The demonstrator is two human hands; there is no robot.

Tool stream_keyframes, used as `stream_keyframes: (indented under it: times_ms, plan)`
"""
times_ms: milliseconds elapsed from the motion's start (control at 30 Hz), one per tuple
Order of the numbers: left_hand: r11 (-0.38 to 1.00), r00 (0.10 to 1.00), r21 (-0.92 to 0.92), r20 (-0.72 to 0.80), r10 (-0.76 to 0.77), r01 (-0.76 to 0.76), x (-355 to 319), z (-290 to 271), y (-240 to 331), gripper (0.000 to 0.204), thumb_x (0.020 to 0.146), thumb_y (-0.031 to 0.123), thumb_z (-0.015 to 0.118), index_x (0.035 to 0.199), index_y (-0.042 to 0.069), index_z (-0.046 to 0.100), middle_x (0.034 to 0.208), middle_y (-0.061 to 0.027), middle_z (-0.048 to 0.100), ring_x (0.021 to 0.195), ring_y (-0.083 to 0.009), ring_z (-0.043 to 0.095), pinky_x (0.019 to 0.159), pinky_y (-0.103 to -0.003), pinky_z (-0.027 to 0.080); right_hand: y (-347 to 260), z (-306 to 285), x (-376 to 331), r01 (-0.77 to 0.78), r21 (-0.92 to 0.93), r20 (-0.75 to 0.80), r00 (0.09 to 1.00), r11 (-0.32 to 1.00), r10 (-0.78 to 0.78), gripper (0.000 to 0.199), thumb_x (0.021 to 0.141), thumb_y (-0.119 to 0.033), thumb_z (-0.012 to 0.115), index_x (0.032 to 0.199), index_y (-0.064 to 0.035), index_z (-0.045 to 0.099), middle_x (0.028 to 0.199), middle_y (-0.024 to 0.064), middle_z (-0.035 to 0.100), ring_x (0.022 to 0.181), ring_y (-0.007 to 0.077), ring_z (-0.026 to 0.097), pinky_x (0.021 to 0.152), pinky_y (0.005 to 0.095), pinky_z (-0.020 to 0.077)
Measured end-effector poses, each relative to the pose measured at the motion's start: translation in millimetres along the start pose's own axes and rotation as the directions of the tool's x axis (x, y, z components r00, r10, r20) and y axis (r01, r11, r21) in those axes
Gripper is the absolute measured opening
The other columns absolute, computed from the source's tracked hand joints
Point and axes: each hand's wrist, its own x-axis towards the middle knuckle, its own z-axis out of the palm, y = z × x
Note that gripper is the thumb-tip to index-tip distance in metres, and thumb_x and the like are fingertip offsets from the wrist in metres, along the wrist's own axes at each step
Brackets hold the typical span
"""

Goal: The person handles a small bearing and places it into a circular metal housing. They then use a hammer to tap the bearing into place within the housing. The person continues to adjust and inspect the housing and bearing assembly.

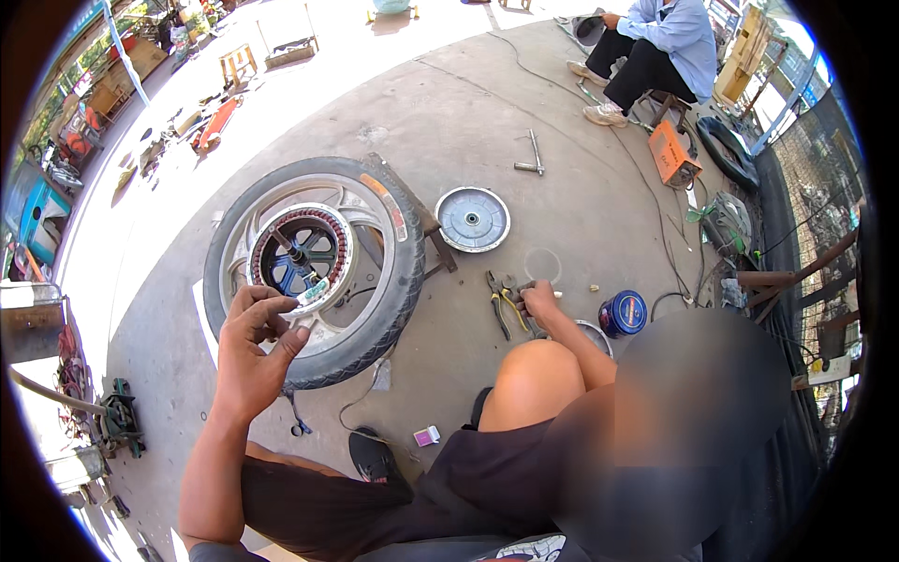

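Note:
My left hand point(257, 342) is raised over the near left edge of a wheel, its fingers bent, the thumb apart and nothing visible between them. The wheel has a black tyre point(408, 290) and a pale spoked rim. In its hub sits a motor stator point(345, 245) with a ring of copper-red windings. A small greenish-white part point(314, 292) lies on the stator's near side, by my fingertips. My right hand point(538, 298) reaches down to the floor, fingers closed; what they hold is hidden. Beside it lie pliers with yellow-and-black handles point(501, 314) and a small white piece point(558, 294).
A round metal hub cover point(473, 220) lies beyond the wheel, near a T-handled wrench point(531, 159). A blue-topped tin point(625, 313) stands right of my right hand. Scissors point(300, 428) and a small pink box point(427, 436) lie near my shoe. A seated person point(670, 47) is beside an orange machine point(672, 155).

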Motion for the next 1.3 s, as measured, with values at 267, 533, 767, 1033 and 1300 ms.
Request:
stream_keyframes:
  times_ms: [267, 533, 767, 1033, 1300]
  plan:
    - [0.998, 0.991, -0.063, 0.131, 0.007, 0.001, -7.8, -0.1, 1.8, 0.036, 0.083, 0.013, 0.079, 0.111, -0.004, 0.065, 0.113, -0.0089, 0.050, 0.085, -0.0128, 0.056, 0.077, -0.028, 0.050, -6.9, 52.9, 80.5, -0.209, 0.434, 0.140, 0.976, 0.876, 0.163, 0.018, 0.089, 0.000, 0.057, 0.104, 0.0096, 0.053, 0.092, 0.0199, 0.064, 0.070, 0.0276, 0.068, 0.057, 0.0356, 0.0605]
    - [0.996, 0.987, -0.062, 0.152, -0.053, 0.063, -6.1, -5.9, -2.6, 0.036, 0.079, 0.007, 0.080, 0.111, -0.002, 0.067, 0.112, -0.0130, 0.053, 0.083, -0.0165, 0.059, 0.074, -0.030, 0.052, -3.1, 92.0, 143.0, -0.264, 0.645, 0.108, 0.961, 0.717, 0.256, 0.041, 0.097, -0.012, 0.059, 0.131, 0.0042, 0.044, 0.133, 0.0223, 0.049, 0.116, 0.0361, 0.056, 0.090, 0.0451, 0.0564]
    - [0.991, 0.981, -0.034, 0.154, -0.122, 0.128, -6.6, -7.9, 0.3, 0.035, 0.076, 0.001, 0.080, 0.109, -0.003, 0.067, 0.110, -0.0128, 0.054, 0.083, -0.0162, 0.061, 0.075, -0.030, 0.053, -23.1, 118.1, 163.8, -0.254, 0.719, 0.020, 0.938, 0.647, 0.346, 0.033, 0.097, -0.015, 0.061, 0.123, 0.0029, 0.050, 0.122, 0.0225, 0.054, 0.106, 0.0388, 0.059, 0.082, 0.0483, 0.0573]
    - [0.996, 0.984, -0.035, 0.159, -0.080, 0.087, -1.3, 5.5, 1.7, 0.034, 0.076, 0.001, 0.080, 0.107, -0.003, 0.067, 0.111, -0.0124, 0.055, 0.082, -0.0162, 0.061, 0.074, -0.030, 0.053, -75.5, 59.3, 155.2, -0.068, 0.368, -0.248, 0.954, 0.927, 0.168, 0.015, 0.092, -0.008, 0.059, 0.093, 0.0071, 0.060, 0.076, 0.0126, 0.065, 0.057, 0.0201, 0.065, 0.045, 0.0331, 0.0560]
    - [0.996, 0.977, -0.093, 0.211, 0.026, -0.007, -10.8, 12.8, 15.4, 0.036, 0.083, 0.013, 0.079, 0.110, -0.005, 0.065, 0.113, -0.0107, 0.051, 0.084, -0.0138, 0.058, 0.074, -0.027, 0.051, -117.0, -32.0, 72.6, 0.215, -0.932, -0.058, 0.704, 0.290, -0.708, 0.025, 0.086, -0.020, 0.061, 0.080, 0.0024, 0.070, 0.083, 0.0208, 0.071, 0.073, 0.0329, 0.072, 0.067, 0.0448, 0.0581]
